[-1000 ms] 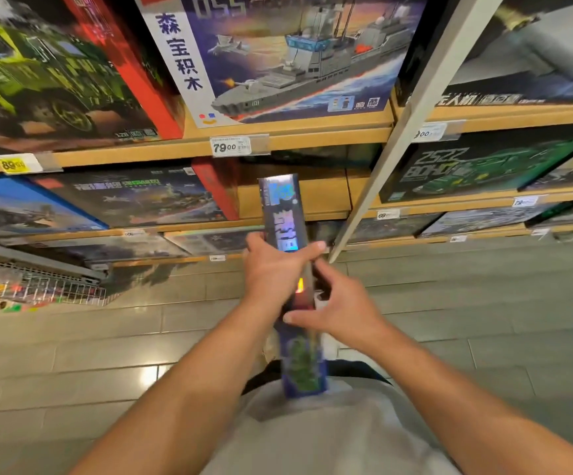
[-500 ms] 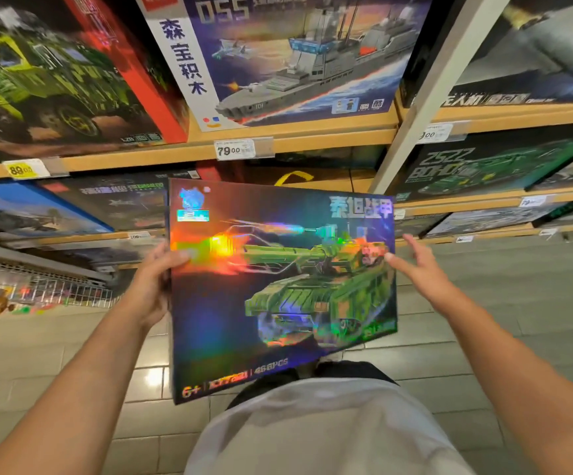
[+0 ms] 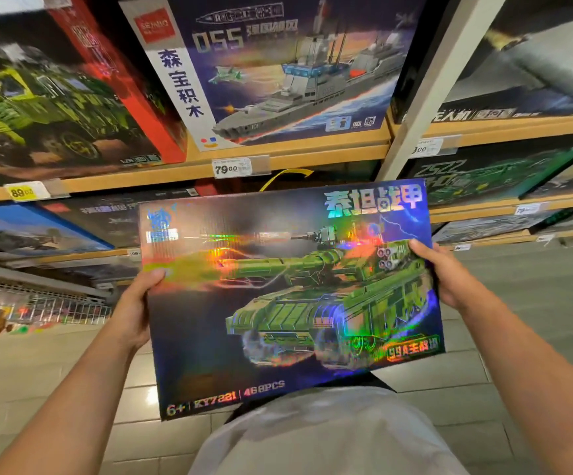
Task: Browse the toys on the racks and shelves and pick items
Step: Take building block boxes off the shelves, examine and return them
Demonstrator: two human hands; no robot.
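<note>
Gripping one holographic tank box [image 3: 288,296], two hands, left hand [image 3: 134,306] and right hand [image 3: 449,275], clasp opposite edges below perhaps three shelves [image 3: 182,173].

The tank box [image 3: 288,296] is glossy holographic cardboard; the shelf [image 3: 312,156] looks like matt wood, the floor [image 3: 55,371] smooth tile.
</note>
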